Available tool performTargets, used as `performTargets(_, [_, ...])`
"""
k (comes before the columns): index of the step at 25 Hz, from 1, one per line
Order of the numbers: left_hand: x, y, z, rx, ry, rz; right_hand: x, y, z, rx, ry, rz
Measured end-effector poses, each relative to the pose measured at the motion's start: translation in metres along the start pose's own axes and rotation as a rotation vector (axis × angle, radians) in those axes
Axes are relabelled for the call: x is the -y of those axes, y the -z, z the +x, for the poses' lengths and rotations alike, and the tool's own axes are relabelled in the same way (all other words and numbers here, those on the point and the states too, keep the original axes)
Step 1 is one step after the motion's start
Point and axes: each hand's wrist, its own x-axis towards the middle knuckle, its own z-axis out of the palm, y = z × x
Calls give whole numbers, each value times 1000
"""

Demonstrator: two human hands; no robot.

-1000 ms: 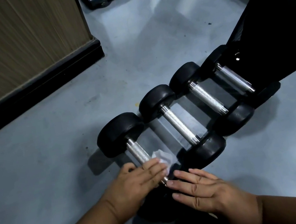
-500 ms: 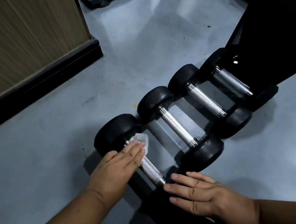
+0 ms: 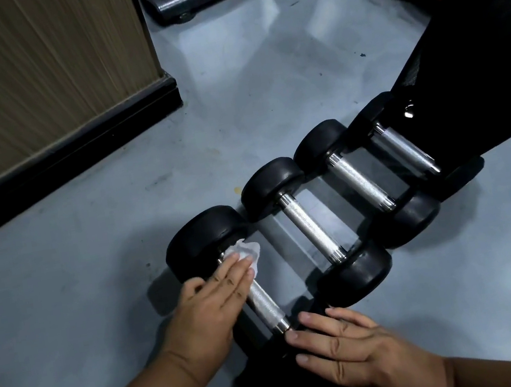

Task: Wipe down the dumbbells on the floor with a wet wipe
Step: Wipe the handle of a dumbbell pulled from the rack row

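1. Head view: the left hand [image 3: 209, 304], fingers straight and together, presses the wet wipe [image 3: 246, 252] onto the nearest dumbbell [image 3: 260, 296] handle on the floor [image 3: 64, 307]; the right hand [image 3: 352, 345], fingers spread flat, steadies its near head.
2. Step in hand — wiping this handle; the next move likely calls for the heads, then the three dumbbells beyond.
3. The farthest dumbbell [image 3: 407, 149] is partly hidden by a black bench [image 3: 477, 58].

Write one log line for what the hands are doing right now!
left hand: presses wet wipe on nearest dumbbell handle | right hand: rests flat on its near head
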Motion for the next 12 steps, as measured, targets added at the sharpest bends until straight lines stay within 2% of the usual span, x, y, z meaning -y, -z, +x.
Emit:
performTargets(2, [-19, -12, -13, -39, -152, -2, -3, -11, 0, -4, 14, -72])
performTargets(5, [-24, -11, -23, 0, -343, 16, -7, -25, 0, -30, -23, -153])
performTargets(7, [-10, -5, -13, 9, -270, 43, -5, -19, 1, -15, -9, -103])
performTargets(10, [9, 1, 2, 24, 20, 15, -1, -4, 2, 1, 17, -47])
performTargets(12, [-5, -4, -1, 25, -5, -5, 0, -2, 3, 7, 11, -38])
